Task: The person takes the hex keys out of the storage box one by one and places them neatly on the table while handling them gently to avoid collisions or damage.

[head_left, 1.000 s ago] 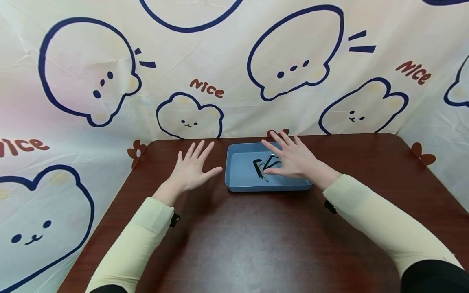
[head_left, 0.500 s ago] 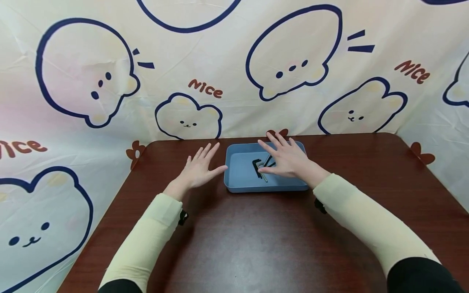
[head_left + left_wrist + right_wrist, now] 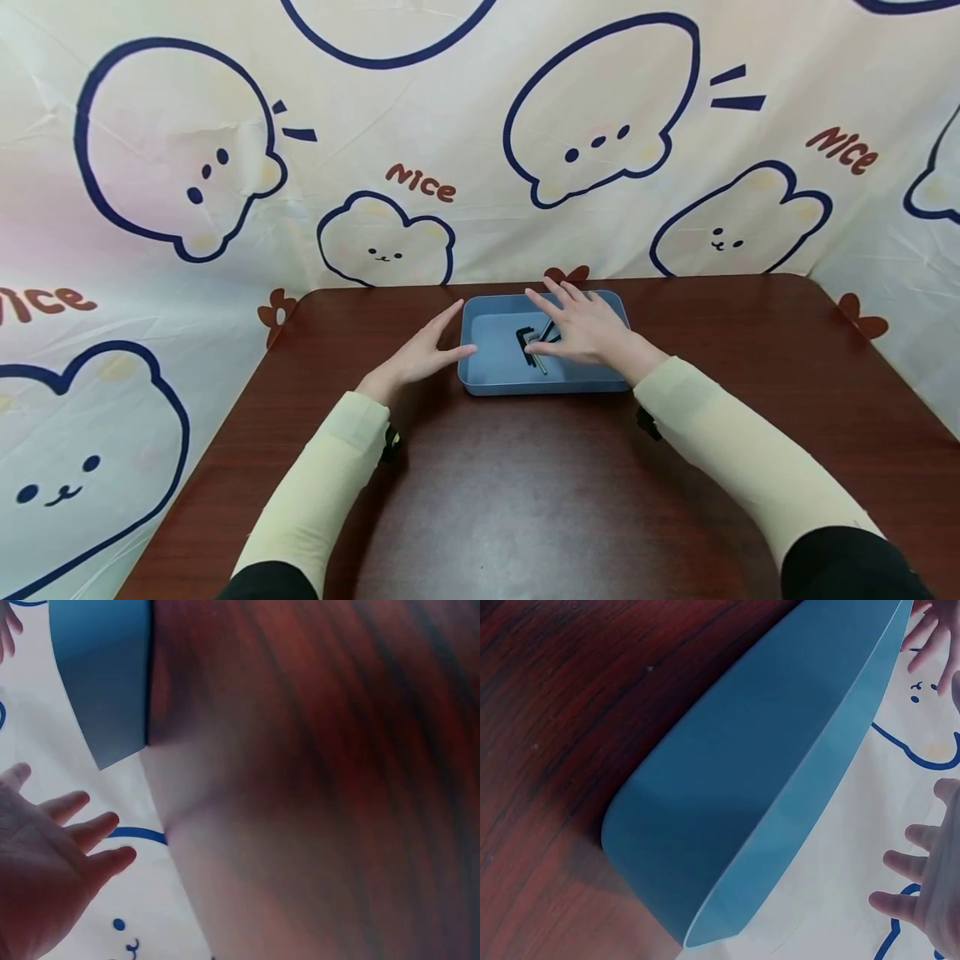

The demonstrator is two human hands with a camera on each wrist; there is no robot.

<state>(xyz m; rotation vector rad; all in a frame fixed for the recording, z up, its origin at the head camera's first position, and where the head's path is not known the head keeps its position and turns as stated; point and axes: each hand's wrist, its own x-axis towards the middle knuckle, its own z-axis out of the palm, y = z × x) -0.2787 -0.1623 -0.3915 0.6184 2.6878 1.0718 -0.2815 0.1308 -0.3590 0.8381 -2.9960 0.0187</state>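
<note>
The left hand [image 3: 418, 357] is just left of the middle of the head view, its thumb and index finger straight and wide apart. Its thumb tip overlaps the left rim of the tray [image 3: 489, 325]; whether it touches cannot be told. The right hand [image 3: 591, 332] is right of the middle, over the right part of the tray, its fingers straight and spread. Its thumb tip overlaps the hex keys [image 3: 524, 344] from this angle; contact there cannot be told either.

The blue tray sits at the middle of the frame, near the far edge of the brown table [image 3: 487, 500]. The hex keys, some black and some silvery, lie in a loose bunch inside it, partly hidden by the right hand.

In the left wrist view, the left hand is at the lower left, fingers apart, below the tray's corner at the upper left. In the right wrist view, the tray slants from the upper right to the lower middle, and the right hand shows at the right edge, fingers apart.
</note>
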